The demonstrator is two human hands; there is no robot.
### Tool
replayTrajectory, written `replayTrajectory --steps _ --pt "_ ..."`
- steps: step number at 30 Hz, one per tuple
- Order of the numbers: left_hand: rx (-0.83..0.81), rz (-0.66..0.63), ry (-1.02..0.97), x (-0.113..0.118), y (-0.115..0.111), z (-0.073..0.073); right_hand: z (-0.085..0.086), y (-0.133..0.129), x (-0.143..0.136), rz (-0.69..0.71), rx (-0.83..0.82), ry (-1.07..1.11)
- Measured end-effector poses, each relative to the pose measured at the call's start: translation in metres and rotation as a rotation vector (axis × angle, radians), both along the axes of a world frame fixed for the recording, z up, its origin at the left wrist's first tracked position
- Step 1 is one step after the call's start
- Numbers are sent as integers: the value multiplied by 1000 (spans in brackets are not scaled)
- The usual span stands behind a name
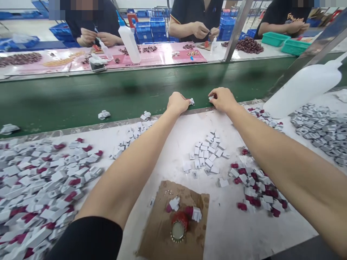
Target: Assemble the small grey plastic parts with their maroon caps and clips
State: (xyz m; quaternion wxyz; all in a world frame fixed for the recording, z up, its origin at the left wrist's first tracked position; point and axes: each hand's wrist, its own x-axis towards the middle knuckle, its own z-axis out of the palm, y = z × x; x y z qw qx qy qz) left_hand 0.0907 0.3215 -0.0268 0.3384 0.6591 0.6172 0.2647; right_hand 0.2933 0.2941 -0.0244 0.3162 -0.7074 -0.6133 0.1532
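Note:
Both arms reach forward to the near edge of a green conveyor belt (130,90). My left hand (177,102) is closed, with a small white plastic piece (192,101) at its fingertips; a bit of red shows beside it. To its right, my right hand (223,99) pinches another small white plastic piece (210,98), mostly covered by the fingers. Below the hands lies a loose group of white plastic blocks (207,153). Nearer to me, a brown cardboard sheet (154,220) bears a red-sided bottle cap (178,231) and two white-and-maroon pieces (196,213).
White and maroon pieces are heaped at left (54,180) and right (260,191). A large white squeeze bottle (303,88) leans beside a grey pile (320,133). Several white clusters, one a small cluster (104,115), sit on the belt. A metal post (237,30) rises beyond; co-workers sit opposite.

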Motion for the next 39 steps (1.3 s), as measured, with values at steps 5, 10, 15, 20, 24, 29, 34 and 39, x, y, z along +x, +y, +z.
replayTrajectory --steps 5,10,15,20,24,29,34,39 --pt "41 -53 83 -41 -41 20 20 -58 -17 31 103 37" --pt "279 -55 341 -123 -101 37 44 -200 -20 146 86 195" --pt "195 -31 459 -166 -119 34 17 -325 -33 201 -51 293" --pt "192 -140 486 -161 -125 29 -8 -370 -48 258 -39 232" --pt "237 -202 577 -154 -136 22 -20 -390 -47 263 10 158" --pt "305 -183 516 -149 -152 18 -27 -410 -42 303 32 130" --pt "195 -282 87 -141 -184 35 -14 -405 -46 120 -2 299" --pt "-85 -294 -287 -125 -232 51 -1 -383 -56 -80 -99 882"
